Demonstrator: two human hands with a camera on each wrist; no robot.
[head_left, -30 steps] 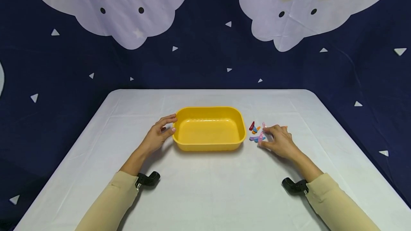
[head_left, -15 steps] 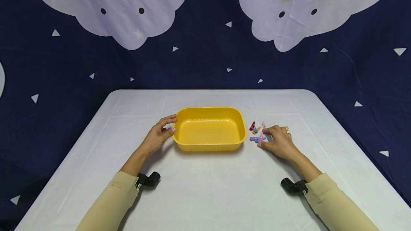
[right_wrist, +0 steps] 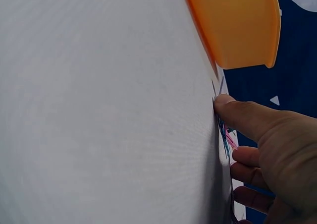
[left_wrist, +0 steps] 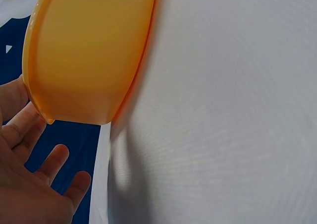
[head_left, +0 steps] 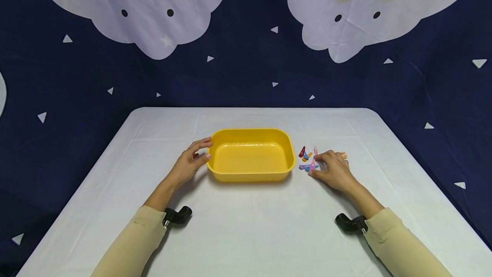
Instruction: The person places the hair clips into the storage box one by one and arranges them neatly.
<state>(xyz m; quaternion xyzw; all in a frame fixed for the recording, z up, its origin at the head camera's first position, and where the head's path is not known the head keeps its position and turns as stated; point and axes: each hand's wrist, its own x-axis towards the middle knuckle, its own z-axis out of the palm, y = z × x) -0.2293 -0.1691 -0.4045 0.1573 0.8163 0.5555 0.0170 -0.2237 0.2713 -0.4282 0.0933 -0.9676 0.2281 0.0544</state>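
Note:
My left hand touches the left end of a yellow plastic basin. Its thumb and forefinger meet the rim, while the other fingers stay loose and spread in the left wrist view. Right of the basin, my right hand pinches a pink hair clip between thumb and forefinger, low over the table. Around it lie a red hair clip, a purple one, and blue and orange ones. In the right wrist view the thumb partly hides the clips.
A white cloth covers the table. Another pink clip lies just beyond the right fingers, and orange clips show behind that hand. At the back hangs a dark blue curtain with clouds and small triangles.
The right wrist has shifted very slightly left, and more of the orange clips shows behind that hand. The left hand and basin stay in place.

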